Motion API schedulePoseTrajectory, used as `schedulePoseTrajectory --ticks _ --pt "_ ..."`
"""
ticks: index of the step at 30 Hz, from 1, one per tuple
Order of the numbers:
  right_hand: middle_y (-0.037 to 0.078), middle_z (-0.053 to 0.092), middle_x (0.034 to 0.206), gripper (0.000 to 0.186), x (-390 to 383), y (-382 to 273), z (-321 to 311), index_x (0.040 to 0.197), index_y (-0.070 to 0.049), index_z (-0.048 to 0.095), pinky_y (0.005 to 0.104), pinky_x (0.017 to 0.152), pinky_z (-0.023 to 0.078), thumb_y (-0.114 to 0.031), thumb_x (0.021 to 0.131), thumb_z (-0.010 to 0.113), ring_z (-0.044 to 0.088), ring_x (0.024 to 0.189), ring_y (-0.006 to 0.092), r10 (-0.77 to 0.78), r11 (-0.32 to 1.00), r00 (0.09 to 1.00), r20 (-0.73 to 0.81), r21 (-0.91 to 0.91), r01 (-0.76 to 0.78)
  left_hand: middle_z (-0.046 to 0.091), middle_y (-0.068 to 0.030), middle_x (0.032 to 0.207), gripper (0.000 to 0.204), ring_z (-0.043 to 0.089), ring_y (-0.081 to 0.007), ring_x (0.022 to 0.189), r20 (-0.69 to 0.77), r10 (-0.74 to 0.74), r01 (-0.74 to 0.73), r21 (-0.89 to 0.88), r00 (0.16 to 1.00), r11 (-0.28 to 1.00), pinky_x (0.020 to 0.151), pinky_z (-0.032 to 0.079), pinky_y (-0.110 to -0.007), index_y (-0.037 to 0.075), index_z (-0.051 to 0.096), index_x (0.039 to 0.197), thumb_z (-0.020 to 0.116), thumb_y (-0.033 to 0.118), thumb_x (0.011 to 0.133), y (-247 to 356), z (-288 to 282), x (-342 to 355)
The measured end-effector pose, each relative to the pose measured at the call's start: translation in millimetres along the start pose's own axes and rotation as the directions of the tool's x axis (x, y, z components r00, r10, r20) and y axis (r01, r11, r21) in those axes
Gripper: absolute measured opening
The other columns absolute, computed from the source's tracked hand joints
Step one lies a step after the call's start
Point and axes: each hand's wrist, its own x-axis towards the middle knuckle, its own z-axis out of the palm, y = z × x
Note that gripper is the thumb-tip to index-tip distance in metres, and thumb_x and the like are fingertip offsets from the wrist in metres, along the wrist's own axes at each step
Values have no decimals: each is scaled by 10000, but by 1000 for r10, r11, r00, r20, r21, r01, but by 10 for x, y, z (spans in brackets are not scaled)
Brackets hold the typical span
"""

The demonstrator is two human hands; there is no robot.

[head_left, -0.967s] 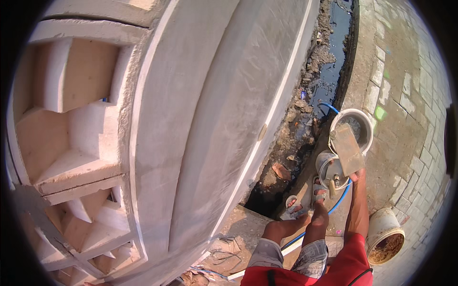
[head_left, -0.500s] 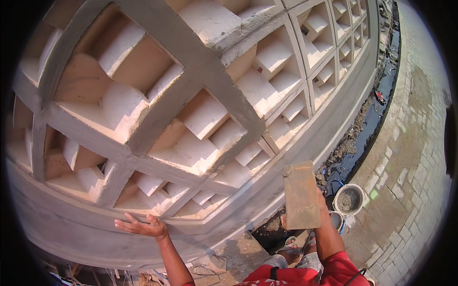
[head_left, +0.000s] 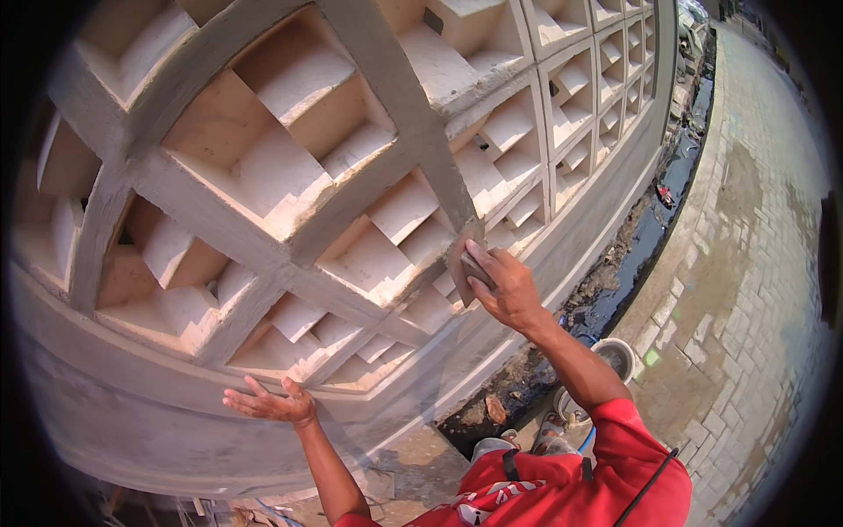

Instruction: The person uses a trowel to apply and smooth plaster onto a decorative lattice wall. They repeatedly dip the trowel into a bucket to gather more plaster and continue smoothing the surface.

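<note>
My right hand (head_left: 505, 288) is closed around a flat rectangular plastering float (head_left: 463, 272), its face against a grey mortar strip between the pale wall blocks. The float is seen nearly edge-on, and its grip is mostly hidden by my fingers. My left hand (head_left: 270, 402) is empty, fingers spread, at the smooth grey ledge (head_left: 369, 408) below the openwork wall. I cannot tell whether it touches the ledge. Damp-looking grey mortar (head_left: 426, 145) covers the bands framing the stepped block openings (head_left: 382, 255).
Right of the wall runs a ditch (head_left: 628, 255) with dark water and rubble. Beside it stand a bucket (head_left: 629, 350) and a second pail (head_left: 569, 409), near my feet. Grey paving (head_left: 755, 290) stretches along the far right.
My right hand has swung up and left, bringing the float from above the buckets to the wall. My left hand stays open near the ledge. The view has shifted slightly.
</note>
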Motion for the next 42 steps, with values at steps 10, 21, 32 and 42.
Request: schedulePoseTrajectory --ticks 10,21,32,42 --pt "135 524 841 620 180 103 129 1344 -89 540 417 659 461 -38 750 709 540 753 327 -42 984 997 -59 -173 31 179 -265 1558 641 139 -466 1439 8 -32 32 4 999 999 1125 176 -614 15 432 1402 441 490 971 40 12 7" --pt "128 502 817 628 91 120 -167 1342 -93 536 412 654 463 -41 740 709 541 738 320 0 982 998 -70 -189 -14 196 -249 1561 630 163 -440 1441 6 -32 32 -7 999 999 1134 179 -580 26 458 1394 471 484 963 54 -20 32" --pt "131 509 832 612 -275 344 -61 1327 -90 550 407 648 471 -74 736 707 560 741 316 133 959 982 132 -269 -94 164 -253 1567 627 132 -459 1442 24 -52 53 -9 998 999 1127 168 -612 39 453 1394 451 492 961 59 15 -5" --pt "124 503 836 577 462 -75 -263 1314 -108 566 420 651 474 -92 747 676 551 751 314 44 963 998 40 -269 -31 159 -257 1567 613 132 -467 1439 35 -49 49 -17 998 999 1128 167 -613 51 446 1402 480 471 956 42 -14 5"
